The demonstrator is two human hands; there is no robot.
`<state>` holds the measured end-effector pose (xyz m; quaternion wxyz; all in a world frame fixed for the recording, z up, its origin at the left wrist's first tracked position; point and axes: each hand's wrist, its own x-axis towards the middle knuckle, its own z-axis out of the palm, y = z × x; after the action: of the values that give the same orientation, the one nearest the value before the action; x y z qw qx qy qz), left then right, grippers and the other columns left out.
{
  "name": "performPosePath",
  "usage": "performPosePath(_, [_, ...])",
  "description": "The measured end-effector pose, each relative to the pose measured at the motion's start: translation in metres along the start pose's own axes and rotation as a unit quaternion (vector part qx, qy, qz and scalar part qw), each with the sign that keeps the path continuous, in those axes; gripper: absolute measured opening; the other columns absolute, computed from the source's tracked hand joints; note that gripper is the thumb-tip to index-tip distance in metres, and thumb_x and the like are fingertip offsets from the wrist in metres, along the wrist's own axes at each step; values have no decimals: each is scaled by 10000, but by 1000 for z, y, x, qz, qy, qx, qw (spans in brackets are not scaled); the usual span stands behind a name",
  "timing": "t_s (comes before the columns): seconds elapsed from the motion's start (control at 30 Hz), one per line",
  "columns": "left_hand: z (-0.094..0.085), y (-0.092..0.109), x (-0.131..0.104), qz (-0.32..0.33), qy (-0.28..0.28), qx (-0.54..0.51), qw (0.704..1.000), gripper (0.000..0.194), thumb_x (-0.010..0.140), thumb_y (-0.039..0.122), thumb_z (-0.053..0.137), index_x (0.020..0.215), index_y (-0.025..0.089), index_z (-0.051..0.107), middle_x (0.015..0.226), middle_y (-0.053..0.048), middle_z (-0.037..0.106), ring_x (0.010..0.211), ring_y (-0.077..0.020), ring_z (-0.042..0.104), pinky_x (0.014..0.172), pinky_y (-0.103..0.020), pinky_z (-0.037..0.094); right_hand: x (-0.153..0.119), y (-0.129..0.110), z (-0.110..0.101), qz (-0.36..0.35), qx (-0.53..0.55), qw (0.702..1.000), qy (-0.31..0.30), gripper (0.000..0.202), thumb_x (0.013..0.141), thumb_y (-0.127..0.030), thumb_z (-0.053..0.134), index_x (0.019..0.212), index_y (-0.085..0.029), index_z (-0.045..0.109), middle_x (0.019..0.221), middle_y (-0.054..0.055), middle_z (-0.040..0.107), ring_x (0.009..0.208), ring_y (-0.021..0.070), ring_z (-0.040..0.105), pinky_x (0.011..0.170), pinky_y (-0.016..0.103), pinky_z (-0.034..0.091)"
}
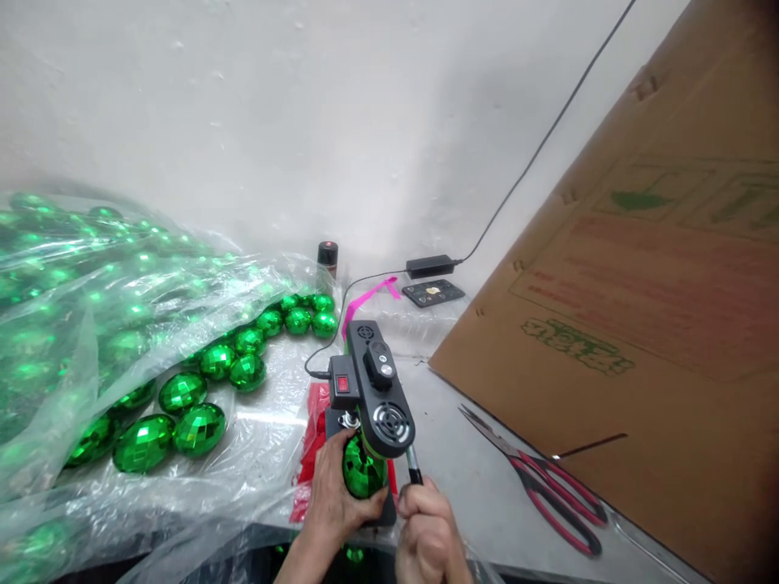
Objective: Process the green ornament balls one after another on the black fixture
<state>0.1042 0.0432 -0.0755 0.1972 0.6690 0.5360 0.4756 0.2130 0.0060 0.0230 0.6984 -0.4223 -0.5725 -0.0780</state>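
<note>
My left hand (pixel 337 491) is closed around a shiny green faceted ball (pixel 363 466), keeping it under the head of a small black machine (pixel 380 381). This machine has round vents on top and a box with a red switch (pixel 342 384) on its left side. My right hand (pixel 429 519) grips a lever handle (pixel 414 466) with a metal shaft and black end, at the machine's front right. Red plastic (pixel 313 442) lies beneath the machine's left side. The machine's head hides the top of the ball.
Many green balls (pixel 182 392) lie at left, mostly under a clear plastic bag (pixel 152 276). Red-handled scissors (pixel 548 487) rest by a large cardboard box (pixel 639 308) at right. Behind stand a dark can (pixel 327 258), a power adapter (pixel 432 266), a phone (pixel 433 293) and pink ribbon (pixel 368 294).
</note>
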Motion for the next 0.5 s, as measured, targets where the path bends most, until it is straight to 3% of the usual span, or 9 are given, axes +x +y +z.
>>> performPosePath(0.1, [-4,1,0,-12,-29,-7,999,750,685,352,884,1384,172,681,1247,-162,827,1134,-407,823,993,-593,709,7,-2,-4,-34,2,999,-10,468,1182,-241,436,722,-221,518,720,-46,603,617,97,594,888,293,562])
performPosePath(0.23, [-6,7,7,-51,-35,-34,997,785,629,314,889,1370,155,683,1275,-186,820,1191,-435,804,1067,-655,670,48,-26,-7,88,62,994,-5,442,1148,-189,495,707,-215,489,721,-14,596,614,109,580,604,251,444])
performPosePath(0.33, [-6,5,7,-81,-44,-54,994,842,598,282,902,1396,144,672,1347,-207,798,1267,-452,776,1121,-675,639,82,-44,-7,133,113,984,-41,433,1121,-165,554,690,-201,548,665,-11,571,592,112,576,549,248,393])
performPosePath(0.4, [-10,-1,-7,-91,-47,-56,993,894,589,241,918,1438,148,651,1391,-211,783,1295,-445,769,1130,-647,644,93,-52,-5,154,121,980,-35,462,1119,-223,596,658,-201,558,629,-10,543,576,118,563,542,256,396])
performPosePath(0.5, [-23,-13,-50,-53,-9,-24,998,975,597,159,960,1509,189,619,1462,-206,759,1329,-425,762,1127,-566,664,88,-53,-7,215,93,972,-2,496,1109,-329,641,636,-206,551,644,7,561,544,127,554,528,279,405])
